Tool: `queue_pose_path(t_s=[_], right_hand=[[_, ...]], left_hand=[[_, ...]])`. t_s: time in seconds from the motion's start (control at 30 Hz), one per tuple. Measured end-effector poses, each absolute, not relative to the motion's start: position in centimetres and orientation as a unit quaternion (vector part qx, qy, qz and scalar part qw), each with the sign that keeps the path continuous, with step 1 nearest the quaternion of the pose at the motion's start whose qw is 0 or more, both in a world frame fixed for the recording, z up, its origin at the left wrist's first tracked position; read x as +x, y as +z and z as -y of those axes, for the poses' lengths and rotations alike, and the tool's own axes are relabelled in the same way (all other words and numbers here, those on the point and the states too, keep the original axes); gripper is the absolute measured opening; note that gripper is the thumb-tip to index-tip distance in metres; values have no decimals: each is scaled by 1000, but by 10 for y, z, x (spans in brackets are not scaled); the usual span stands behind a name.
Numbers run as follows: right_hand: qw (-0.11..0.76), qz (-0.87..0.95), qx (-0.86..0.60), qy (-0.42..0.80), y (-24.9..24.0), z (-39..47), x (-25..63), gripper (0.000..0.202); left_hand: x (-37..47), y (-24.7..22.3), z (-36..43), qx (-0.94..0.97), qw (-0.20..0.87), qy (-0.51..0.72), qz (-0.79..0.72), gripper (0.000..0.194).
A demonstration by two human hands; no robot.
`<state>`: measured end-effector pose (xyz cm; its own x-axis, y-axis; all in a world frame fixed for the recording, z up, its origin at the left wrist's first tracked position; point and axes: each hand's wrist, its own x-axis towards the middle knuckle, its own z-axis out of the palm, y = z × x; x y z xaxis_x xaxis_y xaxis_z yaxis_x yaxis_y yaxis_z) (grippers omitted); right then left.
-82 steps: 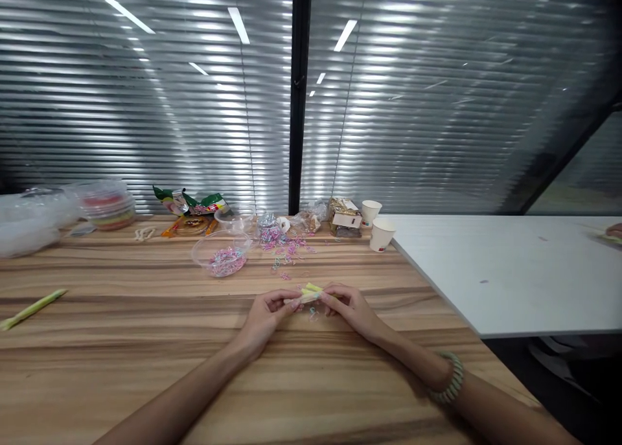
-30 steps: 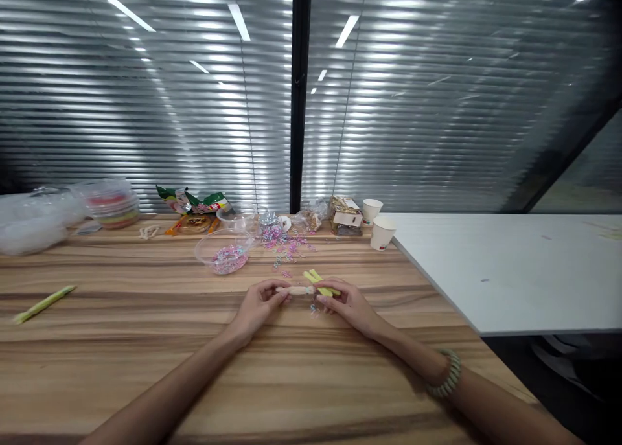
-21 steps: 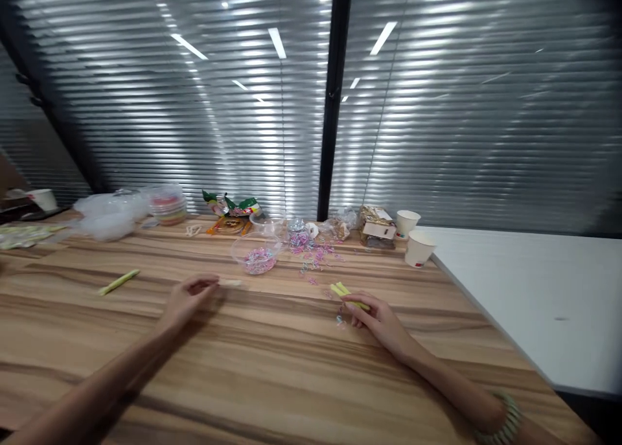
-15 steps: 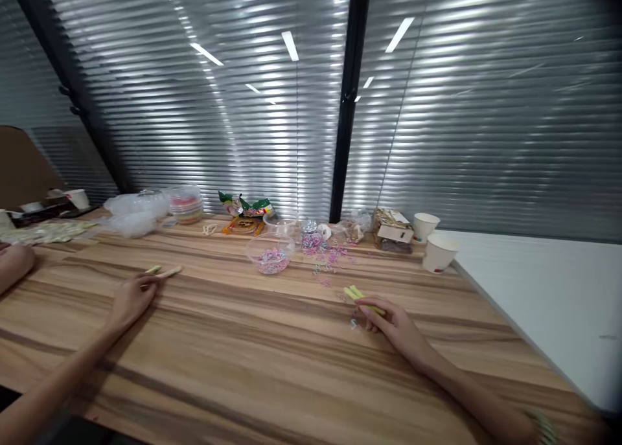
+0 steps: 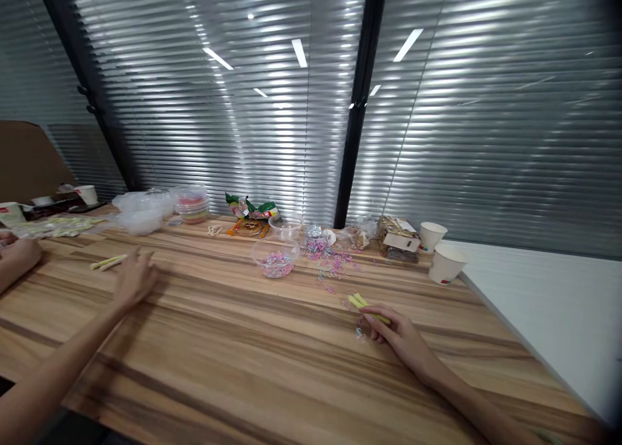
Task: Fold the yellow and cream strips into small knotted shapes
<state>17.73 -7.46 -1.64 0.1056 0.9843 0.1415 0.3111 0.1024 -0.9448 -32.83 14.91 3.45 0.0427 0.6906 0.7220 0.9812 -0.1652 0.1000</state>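
Observation:
Two thin sticks (image 5: 107, 262), one pale cream and one yellowish, lie on the wooden table at the left. Just right of them is my left hand (image 5: 136, 278), slightly blurred, its fingers apart and apparently free of the sticks. My right hand (image 5: 391, 328) pinches a small bundle of yellow-green sticks (image 5: 359, 300) low over the table, their ends pointing away to the left. Some small coloured loops (image 5: 359, 333) are beside its fingertips. Ahead, a clear plastic bowl (image 5: 275, 257) holds many small pink and blue loops.
Loose loops (image 5: 335, 262) are scattered right of the bowl. Along the back stand stacked tubs (image 5: 192, 205), plastic bags (image 5: 140, 212), snack packets (image 5: 251, 212), a box (image 5: 399, 239) and paper cups (image 5: 447, 263). Another person's hand (image 5: 19, 257) rests at the left edge.
My left hand has let go of the sticks, which now lie farther left, and its fingers have opened. The right hand keeps its sticks. The view has shifted slightly.

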Motion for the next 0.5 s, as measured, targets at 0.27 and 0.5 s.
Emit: queue_pose_path(t_s=[0.27, 0.5], right_hand=[[484, 587, -557, 333, -13, 76, 175, 37], [462, 639, -529, 314, -6, 82, 175, 28]], left_hand=[[-105, 29, -23, -877, -10, -406, 258, 33], [7, 4, 23, -817, -359, -381, 244, 57]])
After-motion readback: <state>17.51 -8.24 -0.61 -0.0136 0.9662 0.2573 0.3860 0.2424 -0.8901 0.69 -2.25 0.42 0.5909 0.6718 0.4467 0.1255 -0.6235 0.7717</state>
